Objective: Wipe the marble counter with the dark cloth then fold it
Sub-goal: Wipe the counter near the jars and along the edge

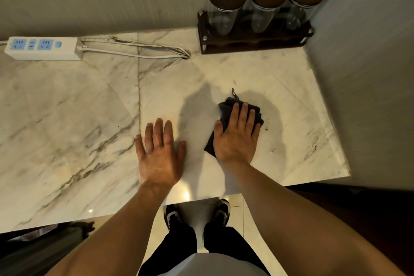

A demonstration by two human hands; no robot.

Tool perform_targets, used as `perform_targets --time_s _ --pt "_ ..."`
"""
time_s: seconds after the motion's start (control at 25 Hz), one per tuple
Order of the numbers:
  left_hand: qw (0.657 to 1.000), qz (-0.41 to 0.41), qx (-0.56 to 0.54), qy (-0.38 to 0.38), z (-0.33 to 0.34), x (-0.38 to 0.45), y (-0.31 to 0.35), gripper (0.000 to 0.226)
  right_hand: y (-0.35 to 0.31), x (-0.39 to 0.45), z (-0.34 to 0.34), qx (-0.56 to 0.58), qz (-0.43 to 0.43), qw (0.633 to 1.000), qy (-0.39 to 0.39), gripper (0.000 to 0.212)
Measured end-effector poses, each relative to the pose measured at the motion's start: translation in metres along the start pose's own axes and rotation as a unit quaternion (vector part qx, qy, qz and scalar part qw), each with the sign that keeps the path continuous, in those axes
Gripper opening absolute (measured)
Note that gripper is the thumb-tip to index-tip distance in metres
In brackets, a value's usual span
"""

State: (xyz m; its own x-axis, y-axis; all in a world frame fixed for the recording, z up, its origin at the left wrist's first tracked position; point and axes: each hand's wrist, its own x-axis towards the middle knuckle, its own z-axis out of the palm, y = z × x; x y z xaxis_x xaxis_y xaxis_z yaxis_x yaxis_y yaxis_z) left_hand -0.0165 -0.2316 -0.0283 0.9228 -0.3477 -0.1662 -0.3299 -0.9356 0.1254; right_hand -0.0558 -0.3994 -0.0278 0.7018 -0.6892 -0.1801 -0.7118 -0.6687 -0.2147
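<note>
The dark cloth (226, 110) lies bunched in layers on the white marble counter (78, 119), right of centre. My right hand (237, 134) presses flat on top of it with fingers spread, covering most of it; a small loop sticks out at the cloth's far corner. My left hand (160, 154) rests flat on the bare marble to the left of the cloth, fingers apart, holding nothing. A few small brown specks mark the marble just right of the cloth.
A wooden rack (253, 38) with three lidded glass jars stands at the back right corner against the wall. A white power strip (42, 48) with its cables lies at the back left. The counter's front edge runs close to my body; its right side meets a wall.
</note>
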Motion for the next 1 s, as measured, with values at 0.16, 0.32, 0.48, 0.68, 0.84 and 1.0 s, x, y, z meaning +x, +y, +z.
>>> perform_targets --time_s 0.16,0.32,0.48,0.68,0.84,1.0 --pt "1.0 0.007 0.007 0.012 0.0 -0.001 0.0 0.069 0.007 -0.023 0.003 -0.001 -0.009 1.0 -0.003 0.067" --pt "1.0 0.003 0.011 -0.017 -0.001 0.002 0.001 0.069 0.017 -0.041 0.004 0.001 -0.03 0.999 0.016 0.068" --pt "1.0 0.015 0.005 0.01 -0.005 0.0 0.007 0.063 0.032 -0.056 0.002 0.007 -0.058 0.998 0.008 0.068" --pt "0.997 0.035 -0.044 0.055 -0.007 -0.014 0.025 0.054 0.065 -0.061 -0.008 -0.007 -0.139 0.99 -0.016 0.068" --pt "0.996 0.045 -0.066 0.041 -0.001 -0.029 0.048 0.058 0.099 -0.051 -0.016 -0.052 -0.25 0.967 -0.026 0.066" --pt "0.994 0.049 -0.082 0.061 0.003 -0.03 0.067 0.058 0.122 -0.028 -0.025 -0.093 -0.352 0.93 -0.047 0.064"
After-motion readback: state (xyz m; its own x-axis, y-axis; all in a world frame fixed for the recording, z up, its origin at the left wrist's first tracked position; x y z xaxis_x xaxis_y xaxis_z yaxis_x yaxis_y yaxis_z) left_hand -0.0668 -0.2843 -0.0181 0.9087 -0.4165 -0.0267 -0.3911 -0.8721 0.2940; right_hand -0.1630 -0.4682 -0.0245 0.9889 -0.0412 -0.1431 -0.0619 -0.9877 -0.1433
